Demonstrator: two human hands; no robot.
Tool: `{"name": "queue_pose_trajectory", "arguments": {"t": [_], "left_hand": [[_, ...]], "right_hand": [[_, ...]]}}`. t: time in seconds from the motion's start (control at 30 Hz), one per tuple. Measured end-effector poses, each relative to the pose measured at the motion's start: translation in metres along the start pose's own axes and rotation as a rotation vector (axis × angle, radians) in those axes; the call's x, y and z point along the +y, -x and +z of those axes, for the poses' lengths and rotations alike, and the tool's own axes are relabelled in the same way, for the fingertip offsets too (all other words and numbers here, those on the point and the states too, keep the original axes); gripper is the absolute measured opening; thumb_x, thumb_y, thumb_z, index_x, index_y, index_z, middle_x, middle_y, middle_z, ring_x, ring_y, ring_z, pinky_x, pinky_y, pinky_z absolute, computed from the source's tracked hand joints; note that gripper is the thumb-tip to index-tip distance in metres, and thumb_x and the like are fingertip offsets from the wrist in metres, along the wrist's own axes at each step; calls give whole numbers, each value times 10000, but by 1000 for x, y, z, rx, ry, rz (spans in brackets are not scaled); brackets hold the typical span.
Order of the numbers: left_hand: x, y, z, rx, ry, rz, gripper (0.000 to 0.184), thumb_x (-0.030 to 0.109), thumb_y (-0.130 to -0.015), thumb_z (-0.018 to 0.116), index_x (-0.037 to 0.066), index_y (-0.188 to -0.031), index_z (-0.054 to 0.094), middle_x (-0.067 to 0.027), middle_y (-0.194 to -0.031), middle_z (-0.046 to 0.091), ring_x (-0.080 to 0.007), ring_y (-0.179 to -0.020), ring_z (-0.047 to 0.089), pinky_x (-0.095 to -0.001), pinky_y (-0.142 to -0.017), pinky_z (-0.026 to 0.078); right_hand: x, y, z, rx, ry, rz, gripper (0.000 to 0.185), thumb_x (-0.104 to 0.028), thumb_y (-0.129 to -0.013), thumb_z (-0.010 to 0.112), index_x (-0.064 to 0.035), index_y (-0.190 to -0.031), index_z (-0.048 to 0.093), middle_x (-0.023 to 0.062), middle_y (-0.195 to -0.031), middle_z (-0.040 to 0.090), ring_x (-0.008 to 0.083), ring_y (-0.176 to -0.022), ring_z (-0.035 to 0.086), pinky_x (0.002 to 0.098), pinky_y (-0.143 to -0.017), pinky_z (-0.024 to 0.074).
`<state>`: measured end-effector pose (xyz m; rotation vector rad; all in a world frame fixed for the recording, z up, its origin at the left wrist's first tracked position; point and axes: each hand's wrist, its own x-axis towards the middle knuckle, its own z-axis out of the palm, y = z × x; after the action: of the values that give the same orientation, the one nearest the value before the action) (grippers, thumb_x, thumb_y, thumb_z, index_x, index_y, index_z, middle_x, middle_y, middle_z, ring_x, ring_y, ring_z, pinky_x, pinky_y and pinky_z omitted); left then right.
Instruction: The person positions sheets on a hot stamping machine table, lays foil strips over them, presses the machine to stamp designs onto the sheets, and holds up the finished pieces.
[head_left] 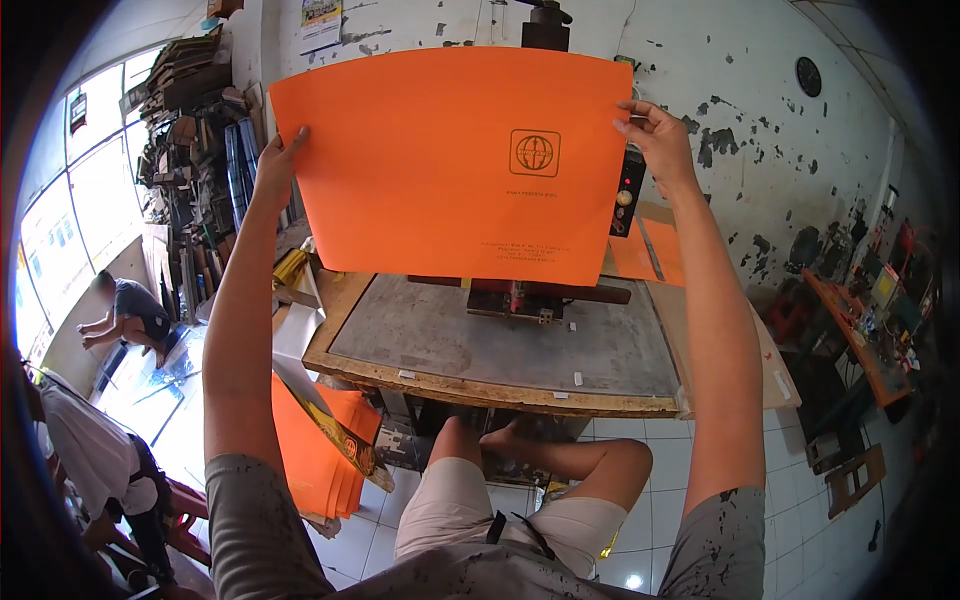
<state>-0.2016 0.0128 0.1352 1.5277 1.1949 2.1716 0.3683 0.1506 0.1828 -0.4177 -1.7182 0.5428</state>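
Note:
Both my hands hold up a large orange sheet [420,170] in front of me, spread flat and facing me. A dark globe emblem and several lines of small print show on its right half. My left hand [278,160] grips the left edge, thumb on the front. At the upper right edge, my right hand [655,140] pinches the sheet between thumb and fingers. Behind and below it stands a press [515,300], mostly hidden by the sheet, over a grey metal plate [480,345] set on a wooden table [450,388].
More orange sheets [320,440] are stacked low on the left, beside a gold foil strip [340,440]. Other orange sheets [660,250] lie at the table's right. A control box [627,190] stands behind. Two people [135,315] are at the left. A cluttered bench [860,320] is far right.

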Motion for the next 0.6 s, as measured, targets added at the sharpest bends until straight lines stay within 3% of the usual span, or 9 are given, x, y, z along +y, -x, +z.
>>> {"name": "queue_pose_trajectory", "arguments": {"t": [0.6], "left_hand": [[41,-23,23,-16,-13,76,556,399,-942,768,-6,-1299,635,-78,-1209,711,-150,-1076,678,-302,-968,509]], "right_hand": [[-41,-18,-35,54,95,-90,297,-96,-905,779,-65,-1198,744,-7,-963,734,72,-875,630,241,-830,489]]}}
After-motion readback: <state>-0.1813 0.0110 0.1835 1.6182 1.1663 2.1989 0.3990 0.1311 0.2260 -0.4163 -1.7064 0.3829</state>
